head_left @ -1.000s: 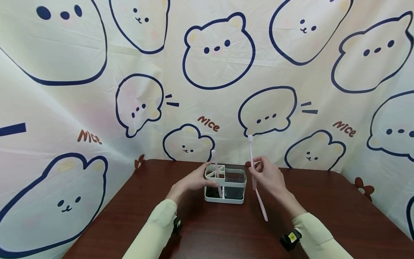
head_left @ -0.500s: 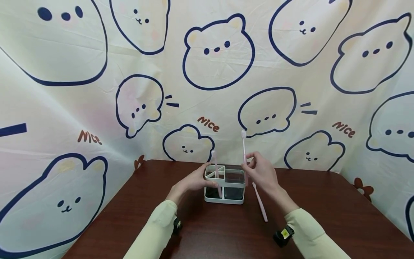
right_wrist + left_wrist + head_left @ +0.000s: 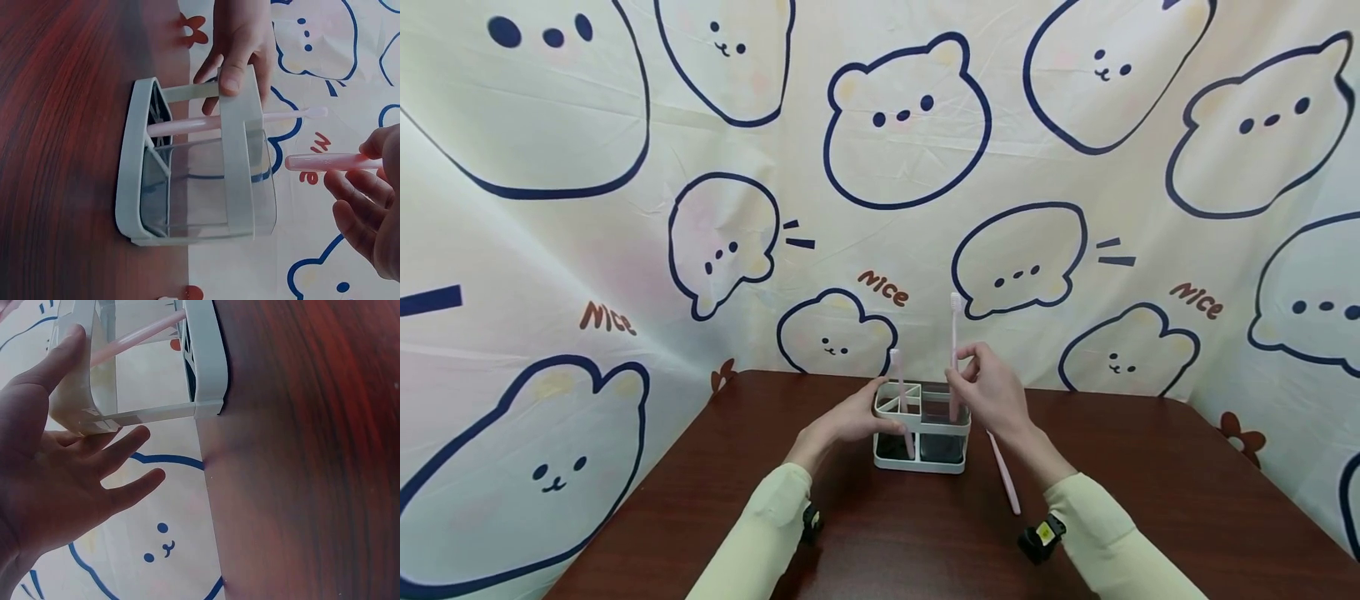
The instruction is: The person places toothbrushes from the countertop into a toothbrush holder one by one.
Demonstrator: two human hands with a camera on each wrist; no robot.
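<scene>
Right hand pinching pink toothbrush, carrying it upright from beside holder to above clear cup — handle end hovering over opening, seemingly lining up. Left hand gripping holder's upper tier. Second brush standing in holder; third brush lying on table.

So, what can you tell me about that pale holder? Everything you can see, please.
The holder looks like pale grey-green plastic: an upper frame joined to a base by posts, leaving open sides. Slim dividers split the upper left section; a clear box fills the right. It stands upright on the brown table. One pink toothbrush leans in the divided side, its handle reaching the base. The left grip holds the upper frame from the left, thumb in front.
</scene>
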